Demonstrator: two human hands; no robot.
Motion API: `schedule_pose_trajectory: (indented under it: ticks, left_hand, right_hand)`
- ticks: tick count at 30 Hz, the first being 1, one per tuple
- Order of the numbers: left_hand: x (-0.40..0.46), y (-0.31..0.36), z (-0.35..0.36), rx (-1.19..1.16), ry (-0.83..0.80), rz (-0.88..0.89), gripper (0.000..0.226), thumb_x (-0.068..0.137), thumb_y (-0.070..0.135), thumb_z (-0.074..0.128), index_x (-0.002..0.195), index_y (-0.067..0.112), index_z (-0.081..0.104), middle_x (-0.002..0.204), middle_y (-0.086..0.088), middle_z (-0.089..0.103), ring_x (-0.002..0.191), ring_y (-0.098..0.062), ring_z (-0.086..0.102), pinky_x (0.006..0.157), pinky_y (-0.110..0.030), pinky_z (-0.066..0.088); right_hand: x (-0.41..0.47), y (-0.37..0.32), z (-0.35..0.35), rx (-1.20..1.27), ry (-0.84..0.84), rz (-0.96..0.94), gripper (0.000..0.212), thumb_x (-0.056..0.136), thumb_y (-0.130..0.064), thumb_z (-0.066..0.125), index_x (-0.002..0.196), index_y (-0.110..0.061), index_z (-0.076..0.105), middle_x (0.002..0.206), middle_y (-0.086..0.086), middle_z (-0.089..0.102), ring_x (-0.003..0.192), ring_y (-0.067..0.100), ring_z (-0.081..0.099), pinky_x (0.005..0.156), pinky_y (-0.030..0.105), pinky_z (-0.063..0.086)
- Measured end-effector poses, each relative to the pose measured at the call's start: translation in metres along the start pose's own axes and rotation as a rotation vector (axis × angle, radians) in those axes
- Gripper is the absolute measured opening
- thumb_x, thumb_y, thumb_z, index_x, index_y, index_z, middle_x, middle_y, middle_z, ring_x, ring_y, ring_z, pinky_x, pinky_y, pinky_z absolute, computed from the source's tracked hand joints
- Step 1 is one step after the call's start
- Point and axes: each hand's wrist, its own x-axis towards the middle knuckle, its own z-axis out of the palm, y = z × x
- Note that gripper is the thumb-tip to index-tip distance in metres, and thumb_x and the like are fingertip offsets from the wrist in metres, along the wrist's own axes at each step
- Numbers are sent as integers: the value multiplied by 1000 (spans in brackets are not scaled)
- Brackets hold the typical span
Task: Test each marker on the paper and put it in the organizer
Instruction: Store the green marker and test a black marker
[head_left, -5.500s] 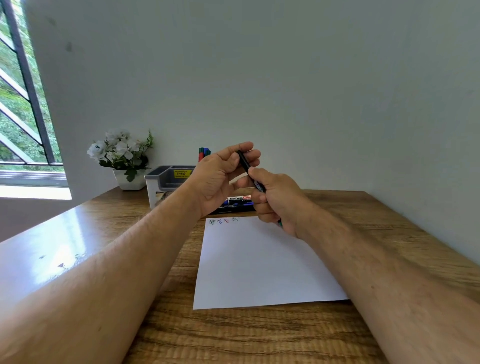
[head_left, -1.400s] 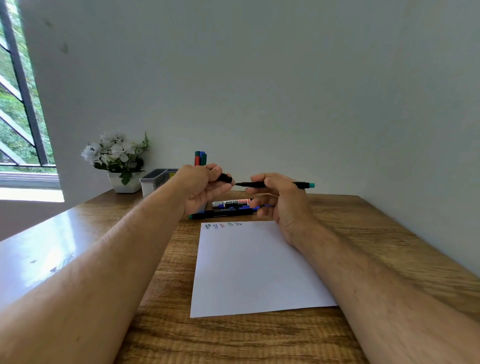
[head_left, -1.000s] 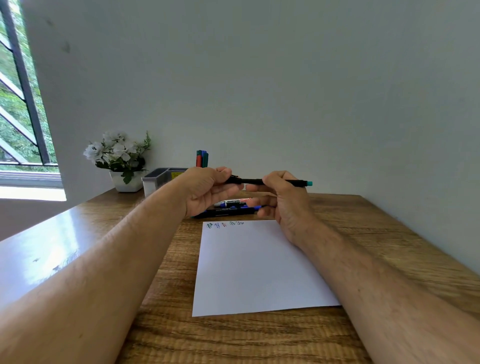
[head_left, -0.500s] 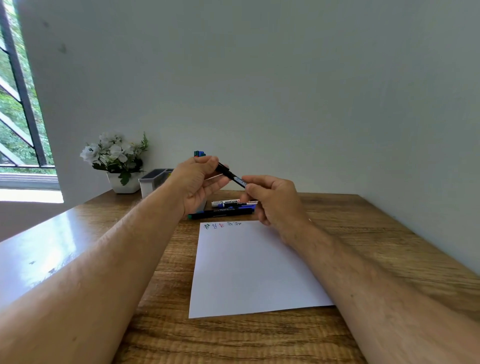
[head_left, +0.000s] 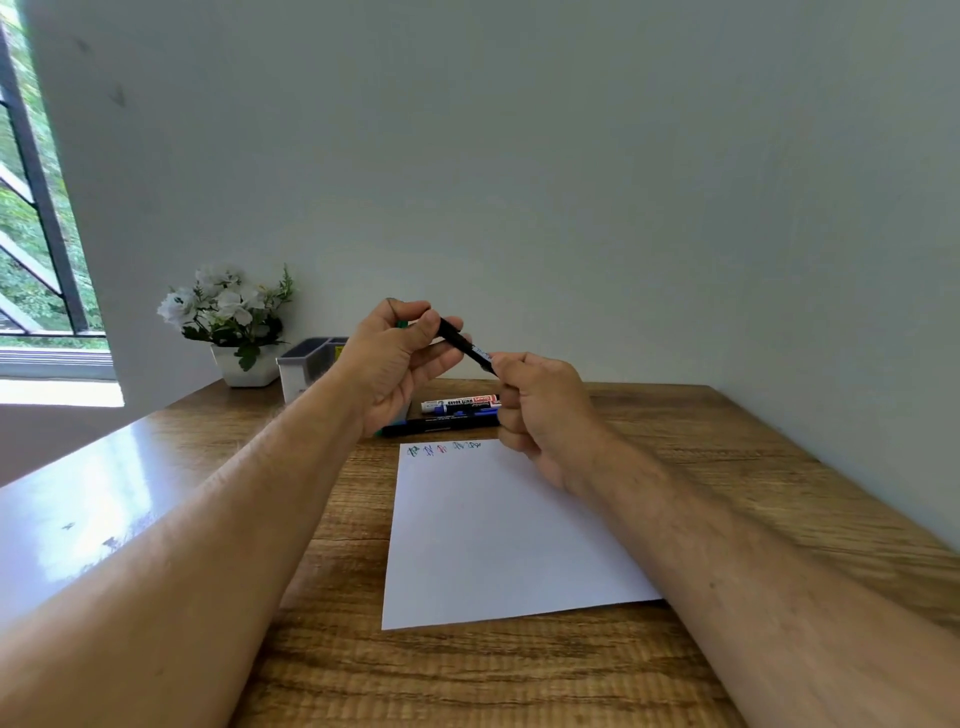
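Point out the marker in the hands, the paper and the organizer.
marker (head_left: 464, 344), head view: black barrel between both hands.
paper (head_left: 488, 540), head view: blank middle.
organizer (head_left: 306, 364), head view: front wall.

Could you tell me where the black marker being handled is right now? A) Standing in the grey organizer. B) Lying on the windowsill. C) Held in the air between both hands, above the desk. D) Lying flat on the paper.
C: the black marker slants through the air, with the left hand gripping its upper end and the right hand pinching its lower end, above the paper.
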Motion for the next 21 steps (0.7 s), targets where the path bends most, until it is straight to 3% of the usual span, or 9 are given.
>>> schedule_pose_trajectory:
  ticks: [5,10,14,17,20,21]
  left_hand:
    - [-7,9,1,-51,6,27,16,97,2,54,108,11,48,104,-20,70,92,-31,73,63,-30,60]
    - [-10,15,2,130,79,150,45,91,-6,60,127,17,46,103,-21,71,92,-28,72,74,-33,59]
    - [-3,41,-22,182,241,289,45,86,-3,66,118,25,52,99,-18,72,87,-26,74,73,-37,60]
    - [6,65,-48,352,342,417,47,86,-2,67,117,29,52,96,-14,71,82,-20,75,69,-35,61]
    - [17,77,-60,548,436,527,50,87,0,66,115,38,52,91,-5,71,79,-13,73,69,-32,62]
    - [21,79,-62,590,463,552,51,86,0,66,113,41,52,90,-3,71,79,-12,72,70,-32,62]
  right_hand:
    - [-6,-6,17,47,9,27,13,101,-16,52,93,-12,61,45,-9,33,35,6,26,35,19,23]
    - [1,-9,48,-386,55,-89,22,103,-33,49,90,-22,62,60,-1,55,42,8,43,42,23,35]
    - [19,-16,79,-549,31,-213,22,101,-35,51,98,-22,69,78,-1,75,64,8,62,60,30,48]
    - [29,-5,97,-668,70,-276,20,102,-30,51,101,-24,70,98,-4,72,81,5,63,64,20,48]
    - [28,21,106,-743,99,-244,16,96,-17,59,108,-18,70,112,1,69,100,13,63,82,25,53]
    - [27,28,111,-769,85,-225,15,93,-14,61,105,-18,70,108,1,69,100,14,64,81,24,53]
